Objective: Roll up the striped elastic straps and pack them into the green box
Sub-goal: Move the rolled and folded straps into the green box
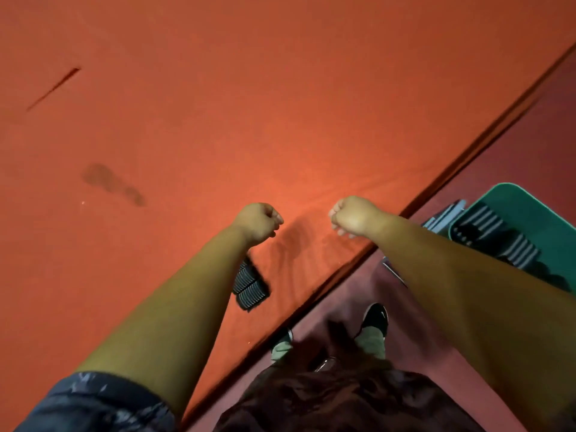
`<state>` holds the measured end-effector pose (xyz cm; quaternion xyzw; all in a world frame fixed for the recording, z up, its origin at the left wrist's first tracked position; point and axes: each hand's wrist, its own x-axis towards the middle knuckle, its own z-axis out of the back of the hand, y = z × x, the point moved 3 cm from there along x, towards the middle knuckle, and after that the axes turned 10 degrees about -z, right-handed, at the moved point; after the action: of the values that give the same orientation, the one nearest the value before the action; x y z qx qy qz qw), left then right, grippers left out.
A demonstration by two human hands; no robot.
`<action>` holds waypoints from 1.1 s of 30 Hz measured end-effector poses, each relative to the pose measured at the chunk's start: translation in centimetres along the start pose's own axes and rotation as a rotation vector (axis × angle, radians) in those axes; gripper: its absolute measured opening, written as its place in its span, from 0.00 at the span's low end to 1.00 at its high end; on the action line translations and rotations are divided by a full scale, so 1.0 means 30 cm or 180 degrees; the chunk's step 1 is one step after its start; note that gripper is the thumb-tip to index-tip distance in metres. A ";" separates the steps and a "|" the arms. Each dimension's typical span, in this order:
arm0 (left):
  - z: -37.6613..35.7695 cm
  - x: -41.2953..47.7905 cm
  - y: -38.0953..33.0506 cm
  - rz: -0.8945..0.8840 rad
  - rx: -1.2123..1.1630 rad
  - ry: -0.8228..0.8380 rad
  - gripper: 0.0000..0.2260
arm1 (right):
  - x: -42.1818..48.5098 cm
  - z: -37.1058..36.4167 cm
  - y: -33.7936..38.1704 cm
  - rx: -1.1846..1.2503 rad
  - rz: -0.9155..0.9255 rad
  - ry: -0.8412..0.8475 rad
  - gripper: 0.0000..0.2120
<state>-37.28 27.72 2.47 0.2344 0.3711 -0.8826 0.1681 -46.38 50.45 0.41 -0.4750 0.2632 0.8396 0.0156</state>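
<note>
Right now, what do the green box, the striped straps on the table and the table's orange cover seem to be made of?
Green box: probably plastic, smooth matte wall with rounded rim.
Striped straps: likely woven elastic fabric, judging by fine ribbed black-and-white bands.
Orange cover: cloth, matte, with creases and dark stains.

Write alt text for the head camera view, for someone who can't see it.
Two bare forearms reach over an orange-red tablecloth, left hand and right hand curled into fists with nothing visible in them. A bundled striped strap shows beneath the left forearm; a green box holding more straps sits lower right.
</note>
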 end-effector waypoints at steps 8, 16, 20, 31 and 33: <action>0.053 -0.186 0.403 0.0602 0.0009 -0.0389 0.09 | 0.054 -0.403 0.174 -0.0291 0.0019 0.0580 0.11; 0.014 -0.247 0.611 0.0748 -0.0268 -0.0491 0.06 | 0.100 -0.678 0.218 -0.0713 -0.0048 0.0852 0.14; -0.035 -0.251 0.647 0.0598 -0.0383 -0.0401 0.07 | 0.142 -0.764 0.194 -0.0759 -0.0231 0.0868 0.11; -0.215 -0.210 0.649 0.0161 0.0092 -0.0110 0.21 | 0.170 -0.897 0.128 -0.1339 -0.0183 0.0662 0.20; -0.238 -0.214 0.663 0.0183 0.0094 -0.0216 0.21 | 0.178 -0.913 0.105 -0.1232 -0.0176 0.0569 0.20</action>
<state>-20.48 20.45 -9.92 0.2173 0.3453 -0.8903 0.2024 -28.56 34.03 -13.76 -0.5487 0.0842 0.8282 -0.0763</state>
